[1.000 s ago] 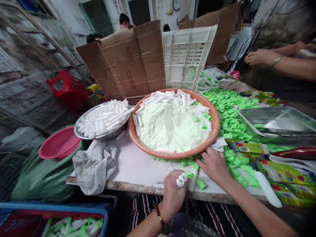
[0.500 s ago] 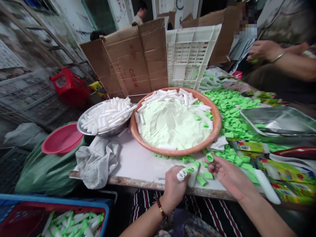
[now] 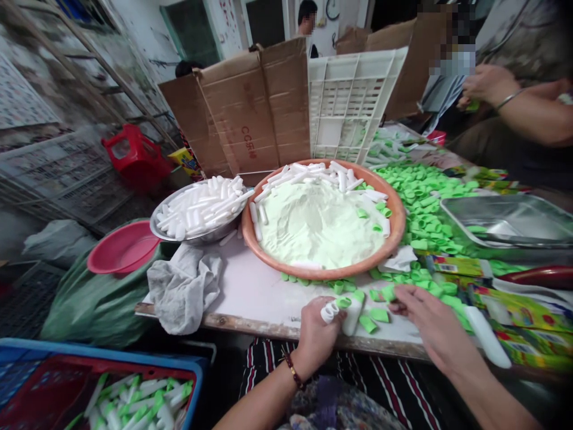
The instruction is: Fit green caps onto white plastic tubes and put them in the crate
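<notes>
My left hand [image 3: 319,337] sits at the table's front edge, gripping white plastic tubes [image 3: 330,312], with a green-capped white tube [image 3: 352,315] against it. My right hand [image 3: 432,319] reaches over the loose green plastic caps [image 3: 423,286], a green cap [image 3: 388,292] at its fingertips. A loose white tube [image 3: 487,337] lies to its right. Ahead stands a terracotta basin [image 3: 394,227] of pale green powder [image 3: 317,224] with white tubes along its inner rim.
A steel bowl [image 3: 197,210] holds white tubes, and a steel tray [image 3: 510,221] stands at right. A grey cloth [image 3: 183,289] lies at the table edge. Capped tubes fill a blue-rimmed crate [image 3: 107,364] at lower left. A co-worker's hands [image 3: 487,86] work at upper right.
My right hand has moved from the basin's rim onto the caps, with a green cap at its fingers. My left hand stays at the table edge with the tubes.
</notes>
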Demonstrator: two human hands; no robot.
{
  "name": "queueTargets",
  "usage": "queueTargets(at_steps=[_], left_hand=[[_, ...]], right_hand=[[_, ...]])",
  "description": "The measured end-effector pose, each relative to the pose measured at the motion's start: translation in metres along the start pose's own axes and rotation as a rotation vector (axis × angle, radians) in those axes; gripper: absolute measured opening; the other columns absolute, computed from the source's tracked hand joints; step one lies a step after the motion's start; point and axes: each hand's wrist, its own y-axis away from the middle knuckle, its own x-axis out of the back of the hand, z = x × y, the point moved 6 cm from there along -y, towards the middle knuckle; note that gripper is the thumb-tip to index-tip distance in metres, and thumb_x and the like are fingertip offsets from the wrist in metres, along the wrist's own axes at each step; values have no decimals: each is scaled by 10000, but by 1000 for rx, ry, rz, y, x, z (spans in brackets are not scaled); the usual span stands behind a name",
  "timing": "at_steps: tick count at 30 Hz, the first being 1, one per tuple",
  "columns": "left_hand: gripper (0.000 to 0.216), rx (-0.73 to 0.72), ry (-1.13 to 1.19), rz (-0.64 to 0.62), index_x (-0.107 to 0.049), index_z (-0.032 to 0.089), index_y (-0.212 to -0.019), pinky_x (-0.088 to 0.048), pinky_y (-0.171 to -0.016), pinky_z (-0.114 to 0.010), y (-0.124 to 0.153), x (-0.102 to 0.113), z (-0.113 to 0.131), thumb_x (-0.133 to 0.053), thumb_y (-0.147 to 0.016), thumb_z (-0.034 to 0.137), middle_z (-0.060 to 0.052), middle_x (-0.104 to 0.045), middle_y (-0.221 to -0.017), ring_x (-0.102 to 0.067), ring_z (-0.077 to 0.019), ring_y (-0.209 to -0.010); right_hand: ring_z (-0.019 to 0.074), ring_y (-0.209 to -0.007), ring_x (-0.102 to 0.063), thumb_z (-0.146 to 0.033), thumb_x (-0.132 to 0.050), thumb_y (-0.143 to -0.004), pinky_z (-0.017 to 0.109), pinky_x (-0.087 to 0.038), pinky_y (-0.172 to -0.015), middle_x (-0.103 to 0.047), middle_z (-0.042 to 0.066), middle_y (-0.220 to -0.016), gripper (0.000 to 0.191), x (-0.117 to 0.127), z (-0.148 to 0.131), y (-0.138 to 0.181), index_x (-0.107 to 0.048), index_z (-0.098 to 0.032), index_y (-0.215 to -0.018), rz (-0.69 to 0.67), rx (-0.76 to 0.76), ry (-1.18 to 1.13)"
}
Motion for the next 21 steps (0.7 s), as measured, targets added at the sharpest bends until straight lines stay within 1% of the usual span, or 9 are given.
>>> queueTargets(at_steps=[2,4,6,8,9,11,14,18,21], left_hand=[[63,1,-6,-1,-695,174,-797,-439,-684,-260,0,0,0,-641,-817,201,-9,-687,-767,-596,-165,-721],[80,3,-9,-5,-693,176,-798,-441,-680,-258,0,0,1,-635,-830,220,-7,-684,-762,-594,-163,-719],[94,6,-7,-11,-695,176,-795,-442,-676,-254,0,-1,1,-627,-837,226,-7,-683,-757,-595,-161,-715],[85,6,-12,-19,-702,174,-801,-445,-680,-253,-1,-2,2,-630,-828,211,-10,-690,-762,-601,-162,-718],[81,4,-16,-25,-707,174,-807,-447,-684,-254,-1,-2,2,-633,-822,201,-13,-695,-768,-604,-164,-719],[88,4,-17,-32,-716,176,-822,-455,-691,-258,-1,-3,3,-628,-815,182,-15,-705,-778,-607,-166,-717],[115,3,0,-25,-722,181,-856,-469,-702,-268,0,-4,4,-620,-810,159,-17,-718,-803,-613,-172,-722],[154,-59,41,-10,-721,184,-887,-478,-755,-282,0,-4,9,-602,-812,121,-27,-728,-852,-628,-186,-787],[174,-80,49,-20,-714,180,-936,-480,-772,-288,-1,-4,10,-581,-838,127,-44,-725,-886,-628,-192,-813]], right_hand=[[192,-700,-641,-512,-635,-771,290,-517,-688,-695,18,-737,310,1,2,11,-649,-218,-870,-40,117,317],[229,-739,-657,-532,-572,-795,332,-505,-707,-713,39,-781,339,0,4,19,-657,-219,-893,-61,240,550],[256,-765,-664,-533,-533,-803,358,-497,-708,-724,57,-827,354,2,2,20,-661,-219,-902,19,334,670],[255,-763,-664,-535,-517,-814,354,-499,-704,-726,60,-838,359,3,-8,17,-660,-219,-908,97,373,681],[244,-764,-664,-533,-517,-823,341,-502,-707,-726,55,-848,354,0,-14,15,-658,-221,-913,95,386,652],[220,-798,-665,-518,-528,-843,306,-506,-729,-726,39,-888,321,-14,-30,17,-655,-233,-916,19,433,575],[206,-845,-657,-475,-544,-866,284,-503,-754,-721,29,-921,256,-41,-50,32,-655,-248,-906,-86,562,517],[211,-794,-645,-427,-540,-885,318,-498,-758,-712,45,-898,211,-65,-45,52,-654,-252,-912,-66,688,563],[206,-718,-639,-426,-539,-880,330,-498,-721,-710,45,-854,217,-71,-33,50,-657,-246,-904,-43,709,627]])
